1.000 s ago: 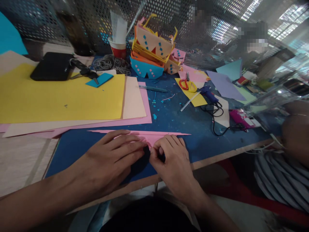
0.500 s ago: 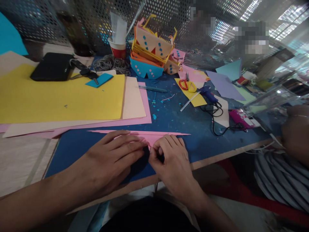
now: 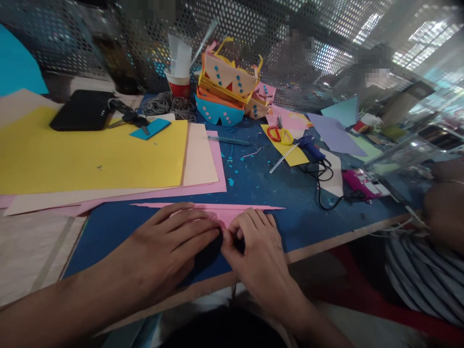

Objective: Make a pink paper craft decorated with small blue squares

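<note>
Right-hand grip is, in the head view, pinching thumb and fingers together on the near edge of the folded pink paper (image 3: pixel 227 214); the right hand (image 3: pixel 255 244) is resting at four o'clock from its middle. At eight o'clock the left hand (image 3: pixel 170 241) is lying across the paper, fingers stretched; its thumb is hiding, so whether that grip is clamping I cannot tell. The paper is lying low on the tabletop (image 3: pixel 264 186). If the hands are pulling unevenly, the pinched spot risks puckering or tearing, and the fold could be skewing. Blue scraps (image 3: pixel 231 181) are lying near at twelve o'clock and could be getting trapped inside. At two o'clock, a black cord (image 3: pixel 319 191) is looping, perhaps snagging a sideways sweep.
</note>
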Demonstrator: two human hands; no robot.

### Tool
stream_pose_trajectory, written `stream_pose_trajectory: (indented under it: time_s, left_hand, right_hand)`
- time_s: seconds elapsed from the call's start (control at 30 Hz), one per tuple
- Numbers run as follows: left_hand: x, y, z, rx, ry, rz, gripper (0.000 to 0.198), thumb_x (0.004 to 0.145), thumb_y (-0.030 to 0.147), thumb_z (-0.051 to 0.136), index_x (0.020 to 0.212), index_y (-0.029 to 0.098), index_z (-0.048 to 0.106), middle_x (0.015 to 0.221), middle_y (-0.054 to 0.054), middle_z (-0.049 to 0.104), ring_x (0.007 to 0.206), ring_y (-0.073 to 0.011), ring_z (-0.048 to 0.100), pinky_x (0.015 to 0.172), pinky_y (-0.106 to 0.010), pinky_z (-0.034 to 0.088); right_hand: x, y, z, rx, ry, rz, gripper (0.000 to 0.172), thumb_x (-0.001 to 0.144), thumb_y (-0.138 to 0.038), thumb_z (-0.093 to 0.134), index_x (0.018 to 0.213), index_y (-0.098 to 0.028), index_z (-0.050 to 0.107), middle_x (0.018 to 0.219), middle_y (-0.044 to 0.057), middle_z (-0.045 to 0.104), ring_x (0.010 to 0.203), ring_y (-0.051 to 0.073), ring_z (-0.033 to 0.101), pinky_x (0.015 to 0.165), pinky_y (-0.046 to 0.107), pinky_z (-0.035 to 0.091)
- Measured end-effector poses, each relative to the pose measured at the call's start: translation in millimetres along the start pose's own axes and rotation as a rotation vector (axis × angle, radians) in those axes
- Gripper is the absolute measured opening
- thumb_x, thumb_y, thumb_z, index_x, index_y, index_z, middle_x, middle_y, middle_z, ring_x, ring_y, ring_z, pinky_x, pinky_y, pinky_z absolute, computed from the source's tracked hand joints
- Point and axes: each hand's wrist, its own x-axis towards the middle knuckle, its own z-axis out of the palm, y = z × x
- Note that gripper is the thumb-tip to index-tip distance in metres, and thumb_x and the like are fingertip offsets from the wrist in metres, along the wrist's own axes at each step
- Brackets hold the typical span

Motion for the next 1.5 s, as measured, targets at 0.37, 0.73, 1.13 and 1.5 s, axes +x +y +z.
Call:
stream_pose_trajectory:
  time_s: [0.37, 0.73, 1.13, 1.5]
  left_hand:
    - [-0.2, 0.7, 2.1, 0.024, -0.029, 0.008, 0.046, 0.096, 0.01, 0.053, 0.138, 0.019, 0.069, 0.141, -0.006, 0.076, 0.136, -0.028, 0.062, 0.126, -0.045, 0.037]
    - [3.1, -0.7, -1.8, 0.023, -0.051, 0.033, 0.051, 0.096, 0.009, 0.053, 0.145, 0.018, 0.064, 0.141, -0.007, 0.075, 0.135, -0.0284, 0.06, 0.123, -0.045, 0.037]
    - [1.8, -5.1, 2.2, -0.012, -0.008, 0.045, 0.049, 0.096, 0.01, 0.054, 0.143, 0.02, 0.066, 0.139, -0.007, 0.076, 0.135, -0.0265, 0.063, 0.124, -0.044, 0.04]
    - [3.0, -4.1, 2.0, 0.002, 0.0, 0.068, 0.049, 0.097, 0.006, 0.052, 0.142, 0.017, 0.066, 0.141, -0.007, 0.075, 0.136, -0.0268, 0.06, 0.124, -0.044, 0.038]
  right_hand:
    - [-1.4, 0.5, 1.2, -0.005, -0.014, 0.0, 0.019, 0.094, -0.011, 0.061, 0.083, -0.024, 0.054, 0.082, -0.002, 0.063, 0.08, 0.02, 0.058, 0.078, 0.038, 0.037]
    - [-4.0, 6.1, -11.8, 0.246, 0.004, 0.032, 0.011, 0.108, -0.017, 0.058, 0.099, -0.022, 0.062, 0.095, 0.0, 0.071, 0.093, 0.019, 0.065, 0.086, 0.036, 0.044]
    - [-16.4, 22.6, -19.6, 0.151, 0.004, -0.251, 0.038, 0.101, -0.001, 0.056, 0.125, -0.025, 0.072, 0.115, 0.003, 0.074, 0.106, 0.022, 0.061, 0.093, 0.041, 0.045]
    - [-16.4, 20.0, -15.5, 0.066, -0.021, -0.259, 0.033, 0.101, -0.003, 0.057, 0.121, -0.023, 0.074, 0.114, 0.002, 0.074, 0.105, 0.023, 0.06, 0.092, 0.042, 0.043]
